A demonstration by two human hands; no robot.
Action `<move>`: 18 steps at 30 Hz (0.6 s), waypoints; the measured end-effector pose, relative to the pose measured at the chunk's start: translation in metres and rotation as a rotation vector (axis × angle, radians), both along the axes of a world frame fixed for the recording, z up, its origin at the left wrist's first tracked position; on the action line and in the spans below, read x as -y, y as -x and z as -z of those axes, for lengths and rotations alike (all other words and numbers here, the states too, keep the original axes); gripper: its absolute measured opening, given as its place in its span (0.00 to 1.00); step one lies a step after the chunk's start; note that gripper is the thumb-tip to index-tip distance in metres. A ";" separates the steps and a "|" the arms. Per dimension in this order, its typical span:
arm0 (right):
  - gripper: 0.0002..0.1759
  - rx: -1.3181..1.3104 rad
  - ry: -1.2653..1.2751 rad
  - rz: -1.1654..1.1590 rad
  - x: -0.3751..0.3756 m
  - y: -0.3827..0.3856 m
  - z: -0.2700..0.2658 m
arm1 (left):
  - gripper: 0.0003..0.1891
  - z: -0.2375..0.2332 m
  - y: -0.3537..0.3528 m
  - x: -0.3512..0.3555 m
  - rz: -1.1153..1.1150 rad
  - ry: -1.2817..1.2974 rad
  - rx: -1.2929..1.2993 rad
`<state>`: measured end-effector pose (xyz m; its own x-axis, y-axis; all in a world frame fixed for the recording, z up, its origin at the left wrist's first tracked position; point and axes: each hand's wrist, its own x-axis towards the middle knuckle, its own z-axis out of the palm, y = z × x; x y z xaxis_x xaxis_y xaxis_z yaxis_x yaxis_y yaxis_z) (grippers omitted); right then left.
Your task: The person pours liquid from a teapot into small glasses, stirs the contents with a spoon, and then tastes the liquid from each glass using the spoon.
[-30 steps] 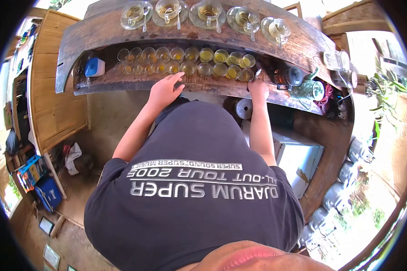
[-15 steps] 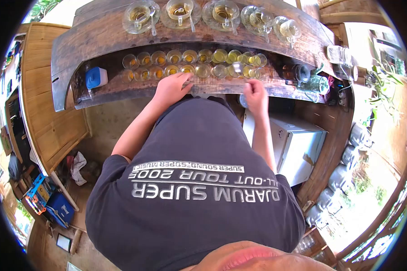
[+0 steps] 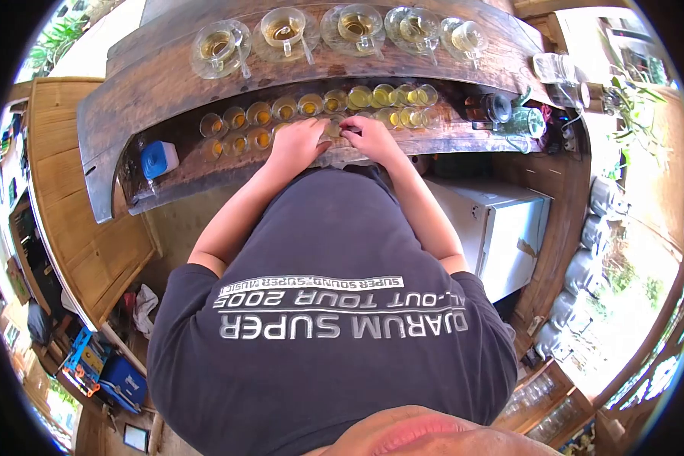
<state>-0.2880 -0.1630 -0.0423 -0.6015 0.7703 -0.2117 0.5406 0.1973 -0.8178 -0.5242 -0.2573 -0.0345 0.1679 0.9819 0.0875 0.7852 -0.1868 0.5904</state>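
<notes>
Two rows of small glass cups stand in the wooden counter's lower shelf, several with an orange-yellow filling, such as the cup (image 3: 283,108), and others with pale yellow-green contents, such as the cup (image 3: 359,96). My left hand (image 3: 300,142) is over the front row, its fingers and thumb curved around the left side of a small glass cup (image 3: 333,131). From the right, my right hand (image 3: 371,138) pinches at the same cup with bent fingers. Both hands partly hide it and the front-row cups beneath them.
Larger glass cups on saucers with spoons, one of them a cup of amber drink (image 3: 284,29), line the upper counter (image 3: 167,72). A blue-lidded container (image 3: 159,159) sits at the shelf's left; jars (image 3: 526,121) stand right. A white fridge-like box (image 3: 501,228) is below.
My right hand has moved left from beside the shelf's edge to the cup near my left hand. My left hand has shifted slightly right along the front row. The view has turned a little.
</notes>
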 end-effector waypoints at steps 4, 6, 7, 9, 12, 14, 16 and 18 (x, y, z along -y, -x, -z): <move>0.14 0.061 -0.099 0.011 0.006 0.011 0.002 | 0.27 0.005 -0.006 -0.006 -0.016 -0.011 -0.027; 0.13 0.140 -0.211 -0.005 0.006 0.013 0.004 | 0.29 0.007 -0.007 -0.010 -0.029 0.028 -0.044; 0.13 0.143 -0.356 0.005 0.005 0.013 0.006 | 0.29 0.006 -0.008 -0.012 -0.026 0.027 -0.045; 0.13 0.147 -0.499 0.022 0.006 0.015 0.012 | 0.29 0.004 -0.010 -0.012 -0.047 0.048 -0.062; 0.11 0.107 -0.480 -0.014 0.003 0.021 0.016 | 0.29 0.002 -0.011 -0.014 -0.048 0.045 -0.072; 0.11 0.114 -0.492 -0.077 0.006 0.023 0.013 | 0.29 0.004 -0.012 -0.015 -0.047 0.038 -0.080; 0.11 0.150 -0.493 -0.098 -0.001 0.023 0.014 | 0.30 0.002 -0.012 -0.015 -0.056 0.036 -0.089; 0.12 0.187 -0.496 -0.065 -0.007 0.023 0.016 | 0.31 -0.001 -0.016 -0.015 -0.074 0.056 -0.076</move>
<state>-0.3112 -0.1562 -0.0582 -0.6383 0.7674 0.0609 0.6417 0.5740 -0.5087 -0.5081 -0.2425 -0.0334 0.0983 0.9949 0.0223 0.8385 -0.0949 0.5365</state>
